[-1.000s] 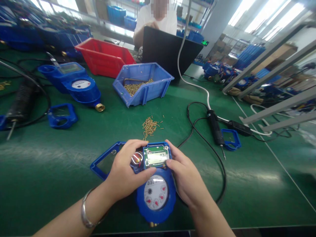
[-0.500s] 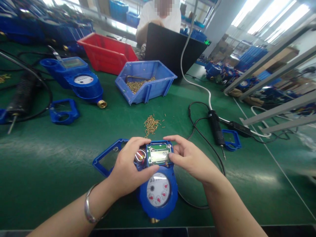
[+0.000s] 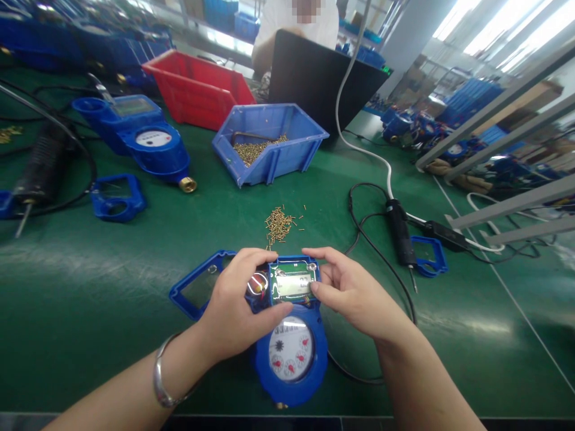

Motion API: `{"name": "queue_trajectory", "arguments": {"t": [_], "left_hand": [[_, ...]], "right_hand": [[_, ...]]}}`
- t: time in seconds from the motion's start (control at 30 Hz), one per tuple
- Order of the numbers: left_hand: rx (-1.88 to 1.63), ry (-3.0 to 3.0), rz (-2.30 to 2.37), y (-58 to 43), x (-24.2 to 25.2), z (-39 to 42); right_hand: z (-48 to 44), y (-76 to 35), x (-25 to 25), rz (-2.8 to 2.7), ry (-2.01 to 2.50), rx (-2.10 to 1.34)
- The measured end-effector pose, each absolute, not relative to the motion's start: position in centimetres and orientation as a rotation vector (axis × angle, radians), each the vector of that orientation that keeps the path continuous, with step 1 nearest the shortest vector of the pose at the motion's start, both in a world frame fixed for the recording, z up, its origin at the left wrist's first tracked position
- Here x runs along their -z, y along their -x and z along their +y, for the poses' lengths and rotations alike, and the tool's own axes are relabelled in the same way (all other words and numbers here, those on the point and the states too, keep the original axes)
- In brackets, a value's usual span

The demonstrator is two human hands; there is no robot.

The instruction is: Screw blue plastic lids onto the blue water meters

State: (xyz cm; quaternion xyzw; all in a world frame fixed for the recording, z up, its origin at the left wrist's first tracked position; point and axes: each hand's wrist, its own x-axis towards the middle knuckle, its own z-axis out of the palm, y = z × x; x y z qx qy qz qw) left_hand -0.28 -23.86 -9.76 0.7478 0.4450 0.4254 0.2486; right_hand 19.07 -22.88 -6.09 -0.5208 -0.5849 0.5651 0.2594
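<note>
A blue water meter (image 3: pixel 291 353) with a round dial and red pointers lies on the bench in front of me. Its upper housing is uncovered, showing a green circuit board with a small display (image 3: pixel 293 284) and wires at its left. My left hand (image 3: pixel 238 299) grips the housing's left side, thumb below the board and fingers at the top edge. From the right, my right hand (image 3: pixel 345 287) holds the housing, its thumb at the display's right edge. A blue cover frame (image 3: pixel 191 293) with a clear window lies partly behind my left hand.
Loose brass screws (image 3: pixel 279 224) lie beyond the meter, before a blue bin (image 3: pixel 287 152) of screws. An electric screwdriver (image 3: pixel 401 233) lies right, another (image 3: pixel 42 164) left. Another meter (image 3: pixel 155 149), a red bin (image 3: pixel 193 90) and a black panel (image 3: pixel 318 78) stand behind; a person sits beyond.
The digits on the display look different. Both hands keep their hold on the meter; the whole scene has shifted slightly right in view.
</note>
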Motion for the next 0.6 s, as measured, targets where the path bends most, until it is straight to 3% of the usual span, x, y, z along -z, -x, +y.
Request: {"name": "queue_trajectory", "arguments": {"t": [0.6], "left_hand": [[-1.135,-2.034,1.201,0.38,9.96,-23.71]], "right_hand": [[-22.78,-19.05,5.66,-1.565,1.386,-1.568]]}}
